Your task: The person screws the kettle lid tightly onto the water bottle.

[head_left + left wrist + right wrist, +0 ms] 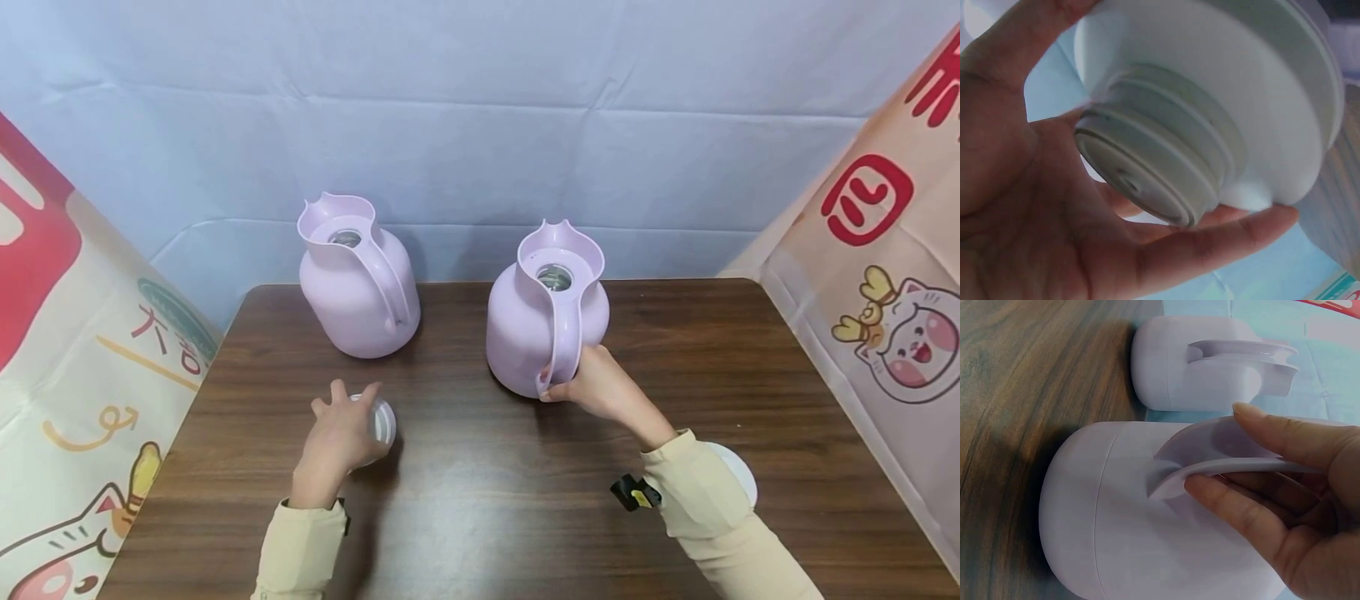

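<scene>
Two lilac thermos jugs stand upright on the wooden table with their mouths uncovered. My right hand [600, 385] grips the handle of the right jug [517, 333], thumb and fingers on either side of it in the right wrist view. The left jug [352, 304] is untouched. In front of that one, my left hand [339, 432] holds a white jug lid [385, 422] by its rim, between thumb and fingers. The lid's ridged stopper [1154, 150] faces the palm in the left wrist view.
Another white round lid [738, 473] lies on the table [480, 517] at the right, partly hidden by the right sleeve [697, 492]. A pale blue cloth [465, 150] hangs behind the table, and printed sheets flank both sides.
</scene>
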A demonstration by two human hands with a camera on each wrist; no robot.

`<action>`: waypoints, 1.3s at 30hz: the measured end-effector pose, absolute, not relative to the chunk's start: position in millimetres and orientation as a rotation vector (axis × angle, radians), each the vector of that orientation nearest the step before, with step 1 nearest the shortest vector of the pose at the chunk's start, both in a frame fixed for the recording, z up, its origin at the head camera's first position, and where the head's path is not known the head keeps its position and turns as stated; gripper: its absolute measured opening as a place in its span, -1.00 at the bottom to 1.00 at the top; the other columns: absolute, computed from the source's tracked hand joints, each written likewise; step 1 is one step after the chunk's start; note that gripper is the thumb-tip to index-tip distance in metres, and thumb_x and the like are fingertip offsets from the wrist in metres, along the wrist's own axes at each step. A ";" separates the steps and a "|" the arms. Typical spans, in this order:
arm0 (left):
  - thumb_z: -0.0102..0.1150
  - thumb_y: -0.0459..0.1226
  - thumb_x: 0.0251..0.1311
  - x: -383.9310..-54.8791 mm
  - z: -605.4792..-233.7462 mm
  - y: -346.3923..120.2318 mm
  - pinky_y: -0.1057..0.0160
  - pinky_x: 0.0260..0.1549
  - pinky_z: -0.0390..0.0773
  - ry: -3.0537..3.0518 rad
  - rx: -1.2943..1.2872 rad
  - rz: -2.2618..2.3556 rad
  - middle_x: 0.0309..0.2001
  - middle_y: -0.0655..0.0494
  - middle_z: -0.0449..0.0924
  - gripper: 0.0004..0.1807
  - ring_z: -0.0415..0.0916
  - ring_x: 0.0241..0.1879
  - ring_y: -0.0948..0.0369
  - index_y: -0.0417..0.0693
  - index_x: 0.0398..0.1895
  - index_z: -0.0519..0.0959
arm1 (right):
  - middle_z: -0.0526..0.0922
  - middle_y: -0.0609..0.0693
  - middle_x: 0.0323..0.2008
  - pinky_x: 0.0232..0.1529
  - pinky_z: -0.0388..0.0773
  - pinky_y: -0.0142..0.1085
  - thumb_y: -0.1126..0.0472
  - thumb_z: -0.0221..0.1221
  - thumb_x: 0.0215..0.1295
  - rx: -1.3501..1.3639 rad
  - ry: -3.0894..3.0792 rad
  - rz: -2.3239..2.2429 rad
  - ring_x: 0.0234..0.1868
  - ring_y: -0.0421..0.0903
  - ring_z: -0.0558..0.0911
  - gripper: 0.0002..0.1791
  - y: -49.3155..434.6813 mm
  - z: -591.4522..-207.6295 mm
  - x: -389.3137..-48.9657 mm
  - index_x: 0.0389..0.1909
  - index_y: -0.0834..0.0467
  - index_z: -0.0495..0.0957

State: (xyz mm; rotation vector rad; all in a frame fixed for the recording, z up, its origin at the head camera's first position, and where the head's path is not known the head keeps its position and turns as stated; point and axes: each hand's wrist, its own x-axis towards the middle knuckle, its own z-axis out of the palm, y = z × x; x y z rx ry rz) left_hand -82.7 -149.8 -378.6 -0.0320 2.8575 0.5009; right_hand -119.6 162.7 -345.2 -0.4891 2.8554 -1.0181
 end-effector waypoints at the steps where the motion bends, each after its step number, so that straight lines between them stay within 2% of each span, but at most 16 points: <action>1: 0.38 -0.26 -0.39 -83.4 -378.3 -148.6 -0.05 -0.56 0.47 2.863 -0.016 0.496 0.00 -0.39 0.08 -0.09 0.13 -0.14 -0.33 -0.05 0.24 0.29 | 0.60 -0.06 -0.50 -0.26 0.42 -0.19 0.30 0.42 -0.25 -0.491 2.851 -1.023 -0.38 -0.08 0.52 -0.75 162.6 -345.0 -119.8 -0.47 0.21 0.59; 12: 0.41 -0.27 -0.42 -91.7 -375.9 -132.1 -0.05 -0.57 0.48 2.930 0.083 0.487 -0.01 -0.40 0.09 -0.13 0.13 -0.17 -0.34 0.06 0.20 0.38 | 0.60 -0.06 -0.50 -0.26 0.41 -0.19 0.28 0.42 -0.25 -0.472 2.848 -1.007 -0.37 -0.07 0.52 -0.75 163.0 -345.4 -121.0 -0.47 0.20 0.59; 22: 0.44 -0.28 -0.44 -93.2 -370.4 -116.7 -0.03 -0.50 0.50 3.015 0.184 0.480 -0.02 -0.41 0.10 -0.24 0.16 -0.21 -0.34 0.00 0.07 0.49 | 0.60 -0.07 -0.50 -0.27 0.41 -0.20 0.25 0.43 -0.25 -0.466 2.844 -1.007 -0.39 -0.09 0.52 -0.74 163.4 -344.9 -120.3 -0.47 0.18 0.59; 30: 0.46 -0.22 -0.42 -95.5 -366.3 -107.2 -0.10 -0.51 0.47 3.028 0.157 0.441 -0.02 -0.33 0.14 -0.23 0.23 -0.14 -0.32 0.08 0.08 0.45 | 0.61 -0.09 -0.52 -0.29 0.41 -0.23 0.26 0.42 -0.23 -0.465 2.833 -1.031 -0.41 -0.13 0.51 -0.76 163.0 -344.4 -119.8 -0.47 0.18 0.60; 39: 0.49 -0.21 -0.43 -98.4 -359.9 -99.3 -0.05 -0.52 0.47 3.024 0.179 0.471 -0.07 -0.29 0.16 -0.21 0.32 -0.21 -0.25 0.05 0.06 0.39 | 0.60 -0.09 -0.52 -0.30 0.41 -0.23 0.26 0.42 -0.24 -0.459 2.841 -1.027 -0.41 -0.13 0.51 -0.77 163.0 -344.7 -120.0 -0.49 0.17 0.60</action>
